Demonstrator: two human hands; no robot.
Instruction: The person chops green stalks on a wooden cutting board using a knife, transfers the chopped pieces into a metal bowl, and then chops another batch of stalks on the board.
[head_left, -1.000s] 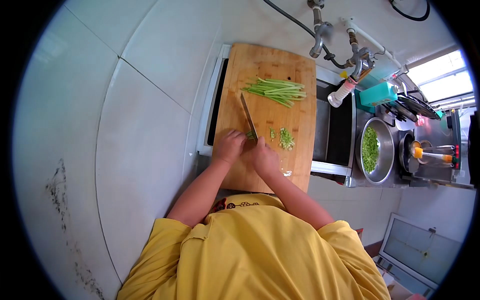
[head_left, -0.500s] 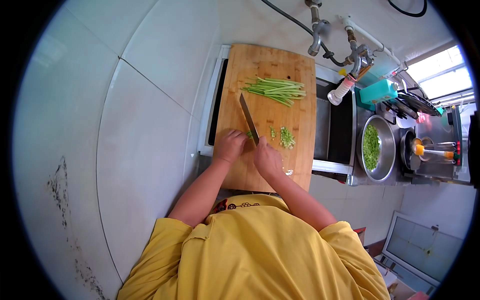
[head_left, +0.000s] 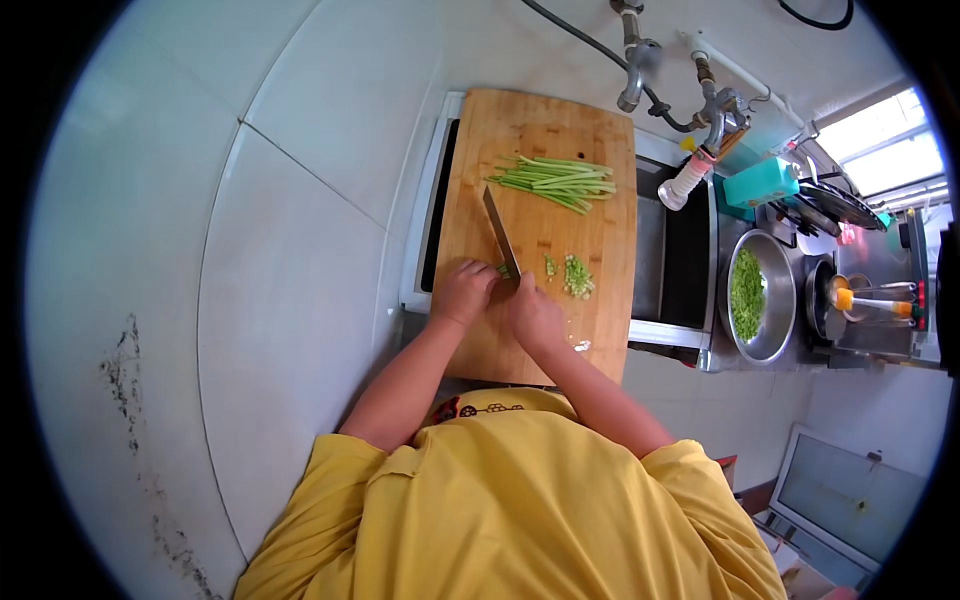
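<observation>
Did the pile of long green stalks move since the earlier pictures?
No, the long green stalks lie in the same place on the cutting board, just below its dark spot.

The head view looks down over the cutting board [head_left: 585, 228].

A kitchen is indicated by the fittings. A wooden cutting board [head_left: 600, 230], on which green stalks [head_left: 560, 182] are laid and over which a kitchen knife [head_left: 501, 235] is held, is placed at a sink [head_left: 648, 255]. Metal taps [head_left: 722, 112] are mounted on the wall. Chopped greens [head_left: 746, 295] are contained in a stainless-steel bowl [head_left: 779, 300], beside which ladles [head_left: 839, 288] are kept. One side is faced with large pale tiles [head_left: 300, 260].
</observation>
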